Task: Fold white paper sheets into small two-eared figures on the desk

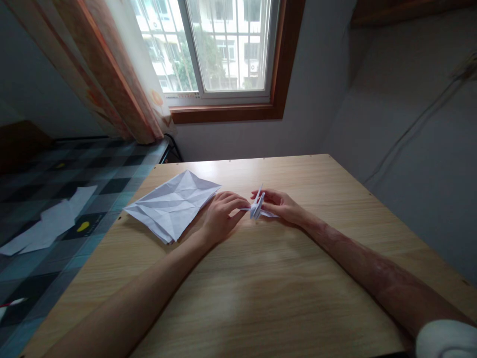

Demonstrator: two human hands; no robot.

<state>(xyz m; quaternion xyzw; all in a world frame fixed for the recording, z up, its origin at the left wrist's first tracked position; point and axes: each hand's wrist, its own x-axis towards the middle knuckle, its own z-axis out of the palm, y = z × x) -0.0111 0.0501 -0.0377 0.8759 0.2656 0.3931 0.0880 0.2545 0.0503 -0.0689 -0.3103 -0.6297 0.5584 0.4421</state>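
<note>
Just above the middle of the wooden table, a small folded white paper crane is held between my two hands. My left hand pinches its left wing between thumb and fingers. On the other side, my right hand is closed on the crane, its fingers partly hidden behind the paper. A narrow white flap shows under the right hand, and thin points of paper stick up in the middle. Left of my left hand lies a stack of creased white paper sheets, fanned slightly.
A bed with a checked cover stands along the table's left side, with white paper strips on it. Behind the table are a window and an orange patterned curtain. A wall with a cable runs along the right.
</note>
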